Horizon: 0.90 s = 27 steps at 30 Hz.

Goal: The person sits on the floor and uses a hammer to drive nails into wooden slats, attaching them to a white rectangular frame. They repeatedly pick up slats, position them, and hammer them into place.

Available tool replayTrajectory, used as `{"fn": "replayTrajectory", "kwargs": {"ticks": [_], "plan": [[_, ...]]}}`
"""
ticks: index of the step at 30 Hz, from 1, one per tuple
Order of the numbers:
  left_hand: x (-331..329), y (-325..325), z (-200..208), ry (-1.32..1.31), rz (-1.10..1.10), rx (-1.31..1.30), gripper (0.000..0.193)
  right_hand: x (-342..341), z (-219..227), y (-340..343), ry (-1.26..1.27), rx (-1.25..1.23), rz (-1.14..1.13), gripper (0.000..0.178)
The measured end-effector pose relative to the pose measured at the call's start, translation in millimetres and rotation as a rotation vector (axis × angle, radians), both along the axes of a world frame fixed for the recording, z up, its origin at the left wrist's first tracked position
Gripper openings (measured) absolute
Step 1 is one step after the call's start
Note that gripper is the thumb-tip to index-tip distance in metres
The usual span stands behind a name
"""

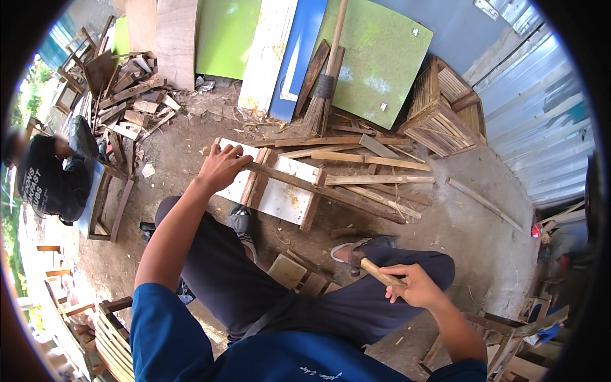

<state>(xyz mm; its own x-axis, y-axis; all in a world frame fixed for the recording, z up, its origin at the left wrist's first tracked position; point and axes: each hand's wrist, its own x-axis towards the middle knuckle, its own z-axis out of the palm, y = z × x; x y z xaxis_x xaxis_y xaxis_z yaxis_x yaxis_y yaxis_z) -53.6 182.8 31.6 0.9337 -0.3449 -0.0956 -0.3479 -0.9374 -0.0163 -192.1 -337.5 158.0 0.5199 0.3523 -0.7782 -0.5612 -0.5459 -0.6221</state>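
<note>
Hammer point(380, 274), one in number, is resting in the closed right hand point(415, 288) above the right leg, its dark head pointing toward the right foot point(342, 253). The left hand point(223, 167) is curling its fingers over the left end of one long brown batten point(286, 177), which is lying across two wooden crosspieces point(258, 184) of one white panel point(284, 200) just beyond the left shoe point(240, 220). Beyond these, several loose strips point(372, 160) are littering the floor point(464, 216), one broom point(316, 111) and one blue board point(304, 57) are leaning, and one other person point(54, 172) is showing at the far left
</note>
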Motion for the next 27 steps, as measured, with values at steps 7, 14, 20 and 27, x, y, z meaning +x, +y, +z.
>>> {"fn": "replayTrajectory", "kwargs": {"ticks": [7,14,20,27], "plan": [[3,0,-16,0.143,0.092,-0.062,0.039,3,29,30,-0.280,0.020,0.173,0.042],[6,18,-32,0.133,0.070,-0.113,0.037,21,39,56,-0.565,0.315,-0.165,0.015],[2,32,-26,0.128,0.103,-0.173,0.037,59,14,107,-1.237,0.560,-0.606,0.009],[17,14,-14,0.153,0.336,-0.221,0.066,124,-3,138,-0.782,1.000,-0.496,0.033]]}}
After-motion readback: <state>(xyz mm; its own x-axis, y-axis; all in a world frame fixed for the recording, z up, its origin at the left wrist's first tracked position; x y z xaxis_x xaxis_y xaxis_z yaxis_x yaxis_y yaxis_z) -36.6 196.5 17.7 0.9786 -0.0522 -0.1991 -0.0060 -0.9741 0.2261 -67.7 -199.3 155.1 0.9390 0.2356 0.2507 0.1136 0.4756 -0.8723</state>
